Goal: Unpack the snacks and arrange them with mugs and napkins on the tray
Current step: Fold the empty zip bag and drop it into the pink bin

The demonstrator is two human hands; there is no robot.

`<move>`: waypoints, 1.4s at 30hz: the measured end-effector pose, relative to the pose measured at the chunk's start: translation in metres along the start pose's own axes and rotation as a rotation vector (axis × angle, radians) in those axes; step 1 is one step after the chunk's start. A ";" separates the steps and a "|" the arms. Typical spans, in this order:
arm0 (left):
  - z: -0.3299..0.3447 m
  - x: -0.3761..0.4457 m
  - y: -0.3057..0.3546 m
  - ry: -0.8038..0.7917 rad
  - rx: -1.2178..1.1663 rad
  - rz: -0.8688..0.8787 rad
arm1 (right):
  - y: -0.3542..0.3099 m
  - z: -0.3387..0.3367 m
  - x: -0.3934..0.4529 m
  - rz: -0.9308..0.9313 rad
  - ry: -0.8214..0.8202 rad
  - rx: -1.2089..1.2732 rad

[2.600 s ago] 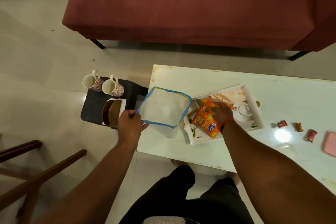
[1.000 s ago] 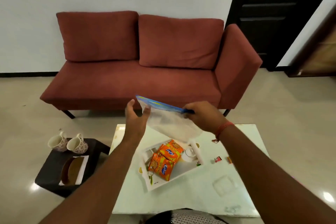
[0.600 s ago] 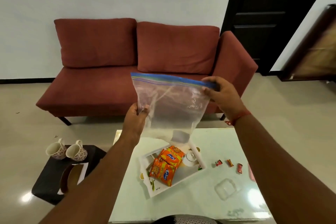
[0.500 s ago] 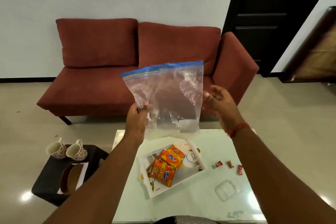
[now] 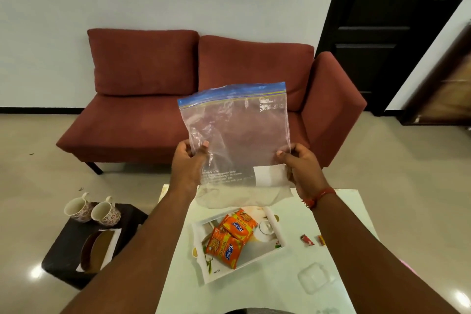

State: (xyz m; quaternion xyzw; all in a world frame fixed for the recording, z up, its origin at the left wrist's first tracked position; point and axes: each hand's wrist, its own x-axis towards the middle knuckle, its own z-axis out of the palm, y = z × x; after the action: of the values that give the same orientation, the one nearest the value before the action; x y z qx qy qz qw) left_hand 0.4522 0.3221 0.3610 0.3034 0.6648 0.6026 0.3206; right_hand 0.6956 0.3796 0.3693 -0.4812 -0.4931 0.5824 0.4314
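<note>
We see an evenly, softly lit room. Bright glare spots sit on the glossy floor point(image 5: 35, 271) and on the white table point(image 5: 462, 297), which looks washed out. The wide lens bends the door point(image 5: 387, 33) at the edge. Print on the zip bag point(image 5: 235, 132) stays slightly soft.

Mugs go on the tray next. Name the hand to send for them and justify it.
Left. The mugs stand on the dark stool on the left hand's side; the right hand would have to cross over. Both now hold the empty zip bag.
</note>
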 end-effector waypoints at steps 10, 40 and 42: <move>0.002 0.006 0.004 -0.426 -0.613 -0.379 | -0.012 0.005 0.018 -0.031 -0.045 0.051; -0.014 0.028 0.030 -0.279 0.109 0.182 | -0.035 -0.001 0.032 -0.355 0.108 -0.325; -0.019 0.033 0.034 -0.300 0.242 0.219 | -0.038 -0.006 0.036 -0.396 0.041 -0.448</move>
State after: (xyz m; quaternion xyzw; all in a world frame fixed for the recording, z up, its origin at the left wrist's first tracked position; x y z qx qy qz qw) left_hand 0.4177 0.3395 0.3938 0.4961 0.6404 0.4977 0.3100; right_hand 0.6967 0.4215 0.4016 -0.4704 -0.6851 0.3536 0.4294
